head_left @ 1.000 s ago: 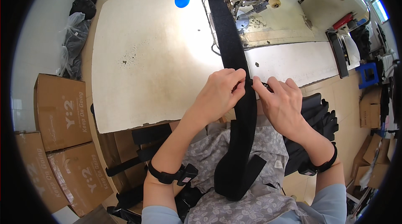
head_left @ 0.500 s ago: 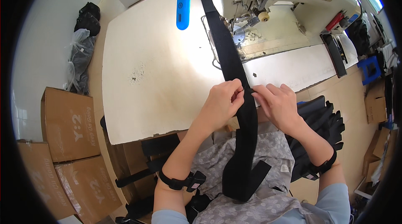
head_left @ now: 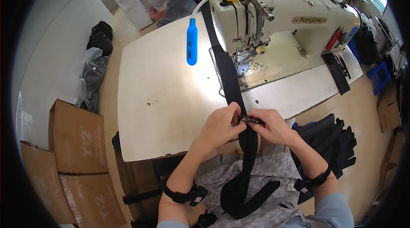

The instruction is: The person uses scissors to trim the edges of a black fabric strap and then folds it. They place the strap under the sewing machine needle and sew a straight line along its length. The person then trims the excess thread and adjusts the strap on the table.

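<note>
A long black fabric strap (head_left: pixel 230 78) runs from beside the sewing machine's needle area over the table's front edge, and its tail loops on my grey patterned apron (head_left: pixel 273 164). With closed fingers, my left hand (head_left: pixel 218 126) pinches the strap near that edge. My right hand (head_left: pixel 273 126) grips small dark thread snips (head_left: pixel 255 120), whose tips point left at the strap beside my left fingertips. Whether the blades touch the strap or a thread is too small to tell.
The white sewing machine (head_left: pixel 277 10) stands at the back right, with a blue lamp (head_left: pixel 192 42) hanging left of it. A dark tray (head_left: pixel 336 72) lies at the right. Black fabric pieces (head_left: pixel 329 142) are stacked right of my lap. Cardboard boxes (head_left: pixel 79 136) stand at the left.
The view has tilted up, showing more of the machine. The snips now show plainly in my right hand, which has drawn closer to my left hand at the strap.
</note>
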A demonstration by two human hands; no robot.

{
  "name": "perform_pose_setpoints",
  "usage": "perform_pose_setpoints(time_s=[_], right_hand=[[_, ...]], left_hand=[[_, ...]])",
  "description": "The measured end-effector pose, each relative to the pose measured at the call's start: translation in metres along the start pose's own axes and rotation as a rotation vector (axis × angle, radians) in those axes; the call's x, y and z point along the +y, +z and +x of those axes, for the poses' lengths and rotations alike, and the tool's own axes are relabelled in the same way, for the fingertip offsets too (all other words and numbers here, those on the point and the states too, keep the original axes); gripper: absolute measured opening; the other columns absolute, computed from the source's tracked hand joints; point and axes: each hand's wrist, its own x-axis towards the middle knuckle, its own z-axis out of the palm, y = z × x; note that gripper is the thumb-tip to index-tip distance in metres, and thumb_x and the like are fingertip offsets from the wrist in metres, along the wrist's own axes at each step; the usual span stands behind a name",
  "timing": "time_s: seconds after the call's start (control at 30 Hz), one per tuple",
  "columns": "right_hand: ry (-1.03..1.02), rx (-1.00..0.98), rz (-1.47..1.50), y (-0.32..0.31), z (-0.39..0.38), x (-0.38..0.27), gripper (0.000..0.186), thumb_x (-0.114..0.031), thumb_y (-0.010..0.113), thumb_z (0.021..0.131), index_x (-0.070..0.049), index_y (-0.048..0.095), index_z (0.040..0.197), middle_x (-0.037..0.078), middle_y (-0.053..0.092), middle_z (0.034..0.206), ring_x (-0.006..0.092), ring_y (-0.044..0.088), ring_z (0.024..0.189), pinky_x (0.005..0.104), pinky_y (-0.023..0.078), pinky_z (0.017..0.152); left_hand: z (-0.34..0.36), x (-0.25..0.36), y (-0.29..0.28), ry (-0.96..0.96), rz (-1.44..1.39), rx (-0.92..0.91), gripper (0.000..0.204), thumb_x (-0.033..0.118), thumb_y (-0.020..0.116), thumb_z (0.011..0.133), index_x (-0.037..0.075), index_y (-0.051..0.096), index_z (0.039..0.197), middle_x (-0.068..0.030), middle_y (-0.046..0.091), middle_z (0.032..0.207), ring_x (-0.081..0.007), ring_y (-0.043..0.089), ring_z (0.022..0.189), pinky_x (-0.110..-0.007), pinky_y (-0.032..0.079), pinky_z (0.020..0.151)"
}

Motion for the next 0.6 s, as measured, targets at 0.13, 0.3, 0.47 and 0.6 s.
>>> perform_pose_setpoints(time_s=[0.13,0.3,0.47,0.6], right_hand=[[-0.169,0.004,-0.077,-0.001,0.002,0.003,0.016,-0.008,0.062,0.079,-0.001,0.057,0.092,0.016,0.056,0.068,0.0346,0.056,0.061,0.0407,0.043,0.057],[-0.037,0.003,-0.094,-0.006,-0.004,0.007,0.016,-0.008,0.063,0.077,-0.002,0.058,0.091,0.015,0.057,0.069,0.0352,0.057,0.065,0.0409,0.044,0.060],[-0.054,-0.022,-0.084,-0.001,-0.008,0.019,0.015,-0.011,0.064,0.079,-0.003,0.059,0.091,0.015,0.058,0.070,0.0350,0.059,0.067,0.0407,0.044,0.060],[-0.020,0.041,-0.134,-0.001,-0.007,0.011,0.017,-0.017,0.065,0.085,-0.005,0.059,0.096,0.014,0.060,0.073,0.0340,0.059,0.067,0.0395,0.045,0.062]], left_hand=[[0.002,-0.004,-0.003,0.205,0.237,-0.023,0.019,0.011,0.066,0.077,0.001,0.053,0.086,-0.0132,0.057,0.063,-0.0268,0.056,0.055,-0.037,0.045,0.053],[-0.003,-0.010,-0.005,0.301,0.211,-0.026,0.013,0.011,0.063,0.080,0.002,0.053,0.077,-0.0135,0.053,0.060,-0.0296,0.054,0.054,-0.038,0.043,0.052],[-0.009,-0.017,-0.007,0.234,0.055,-0.107,0.015,0.009,0.061,0.081,0.001,0.052,0.073,-0.0131,0.051,0.059,-0.0285,0.051,0.051,-0.037,0.040,0.051],[-0.008,-0.015,-0.007,0.148,0.065,-0.110,0.016,0.013,0.058,0.083,0.001,0.051,0.073,-0.0142,0.049,0.059,-0.0304,0.049,0.052,-0.038,0.040,0.052]])
